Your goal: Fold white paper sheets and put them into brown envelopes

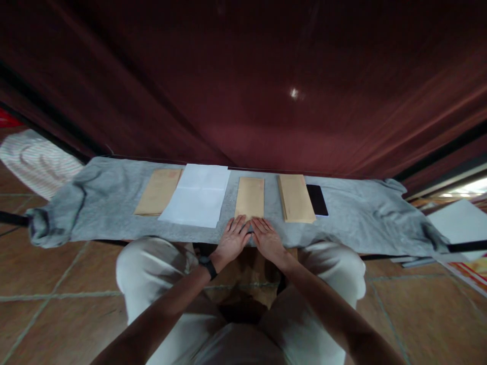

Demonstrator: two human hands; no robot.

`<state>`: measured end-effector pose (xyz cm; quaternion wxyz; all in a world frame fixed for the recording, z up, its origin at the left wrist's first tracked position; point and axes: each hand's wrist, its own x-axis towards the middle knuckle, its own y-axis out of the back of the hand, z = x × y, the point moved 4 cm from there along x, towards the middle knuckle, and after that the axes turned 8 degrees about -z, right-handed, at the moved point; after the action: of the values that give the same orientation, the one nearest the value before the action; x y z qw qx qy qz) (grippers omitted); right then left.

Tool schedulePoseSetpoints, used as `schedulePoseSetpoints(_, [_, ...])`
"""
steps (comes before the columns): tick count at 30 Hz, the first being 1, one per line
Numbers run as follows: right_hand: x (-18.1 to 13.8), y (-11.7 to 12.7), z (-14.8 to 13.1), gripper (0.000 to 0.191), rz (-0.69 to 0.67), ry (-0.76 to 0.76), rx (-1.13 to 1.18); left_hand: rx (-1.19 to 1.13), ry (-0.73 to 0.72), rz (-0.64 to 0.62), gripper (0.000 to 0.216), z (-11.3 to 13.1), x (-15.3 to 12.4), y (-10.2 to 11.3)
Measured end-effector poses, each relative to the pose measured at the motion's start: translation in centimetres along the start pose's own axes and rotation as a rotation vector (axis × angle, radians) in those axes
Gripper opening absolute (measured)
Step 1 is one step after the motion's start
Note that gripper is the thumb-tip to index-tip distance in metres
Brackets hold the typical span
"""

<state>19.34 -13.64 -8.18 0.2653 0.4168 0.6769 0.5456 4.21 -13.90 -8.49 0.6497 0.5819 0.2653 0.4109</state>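
Note:
A single brown envelope (250, 196) lies lengthwise on the grey cloth (114, 223), straight in front of me. My left hand (233, 238) and my right hand (267, 237) rest flat side by side on its near end, fingers stretched out and pressing down. Neither hand holds anything. A black watch sits on my left wrist. A white sheet of paper (198, 195) with fold creases lies to the left of the envelope. Beyond it is a stack of brown envelopes (158, 191). Another stack of brown envelopes (296, 197) lies to the right.
A black phone (317, 199) lies flat beside the right stack. The cloth covers a narrow low bench over a tiled floor (57, 304). A dark red curtain (247, 86) hangs right behind it. White sheets (458, 220) lie on the floor at right, striped fabric (38, 159) at left.

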Motion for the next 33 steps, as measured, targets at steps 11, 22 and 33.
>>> schedulePoseSetpoints(11, [-0.8,0.2,0.3,0.045,-0.005,-0.078,0.014,-0.145,0.142,0.005,0.048,-1.2,-1.3,0.6])
schedulePoseSetpoints(22, [-1.8,0.3,1.4,0.046,0.0,-0.125,0.089,-0.495,0.441,0.115,0.034,-2.9,1.7,1.6])
schedulePoseSetpoints(33, [-1.8,0.0,2.2,0.044,0.023,-0.105,0.137,-0.919,0.815,-0.007,0.004,-5.2,4.4,1.5])
